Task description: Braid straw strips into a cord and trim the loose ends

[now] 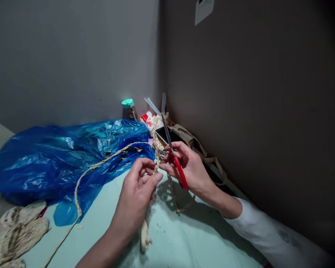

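A braided straw-coloured cord (156, 147) stands up between my hands, its thicker loose end hanging below. My left hand (138, 190) pinches it with thumb and fingers. Red-handled scissors (180, 171) lie in my right hand (191, 167), blades pointing up and away, beside the cord. The right fingertips are close to the cord; whether they touch it I cannot tell. A thinner braided strand (80, 182) runs from behind the cord across a blue plastic bag (58, 156) and down to the front left. Another strand (173, 193) hangs under my right hand.
The pale green table (167, 238) meets grey walls in a corner. Bundles of straw-coloured cord (22, 234) lie front left. At the back are a jar with a turquoise lid (127, 103), a red and white packet (147, 120) and a dark phone-like object (173, 136).
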Tool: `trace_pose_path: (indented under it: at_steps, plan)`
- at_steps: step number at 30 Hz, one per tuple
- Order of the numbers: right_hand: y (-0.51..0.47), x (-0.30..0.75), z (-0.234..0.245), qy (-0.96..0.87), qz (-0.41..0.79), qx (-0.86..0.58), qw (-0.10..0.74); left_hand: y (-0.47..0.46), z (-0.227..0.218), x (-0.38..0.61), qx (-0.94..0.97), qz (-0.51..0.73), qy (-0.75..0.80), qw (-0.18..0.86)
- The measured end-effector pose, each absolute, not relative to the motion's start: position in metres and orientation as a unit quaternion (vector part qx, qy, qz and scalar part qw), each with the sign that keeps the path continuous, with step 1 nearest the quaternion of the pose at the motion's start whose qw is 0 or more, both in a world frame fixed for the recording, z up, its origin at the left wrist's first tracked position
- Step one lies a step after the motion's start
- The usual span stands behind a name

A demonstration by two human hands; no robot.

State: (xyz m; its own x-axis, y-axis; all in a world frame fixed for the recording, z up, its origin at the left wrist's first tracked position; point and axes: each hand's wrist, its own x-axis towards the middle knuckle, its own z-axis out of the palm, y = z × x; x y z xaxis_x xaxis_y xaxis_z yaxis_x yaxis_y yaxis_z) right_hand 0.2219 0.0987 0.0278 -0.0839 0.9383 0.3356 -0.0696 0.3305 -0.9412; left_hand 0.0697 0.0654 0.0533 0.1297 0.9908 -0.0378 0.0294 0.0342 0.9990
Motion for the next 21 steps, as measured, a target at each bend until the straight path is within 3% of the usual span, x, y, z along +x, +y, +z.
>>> trace_pose_path:
  at_steps: [4, 10, 16, 21]
  plan:
    - [0.096, 0.226, 0.029, -0.609, 0.422, -0.366, 0.563, 0.062, 0.056, 0.068, 0.565, 0.441, 0.505, 0.481]
    - [0.097, 0.240, 0.034, -0.657, 0.282, -0.396, 0.577, 0.070, 0.066, 0.060, 0.477, 0.489, 0.443, 0.580]
    - [0.101, 0.239, 0.036, -0.792, 0.090, -0.366, 0.480, 0.078, 0.076, 0.047, 0.414, 0.535, 0.402, 0.618]
    - [0.105, 0.238, 0.028, -0.830, 0.003, -0.357, 0.429, 0.075, 0.078, 0.048, 0.450, 0.520, 0.393, 0.610]
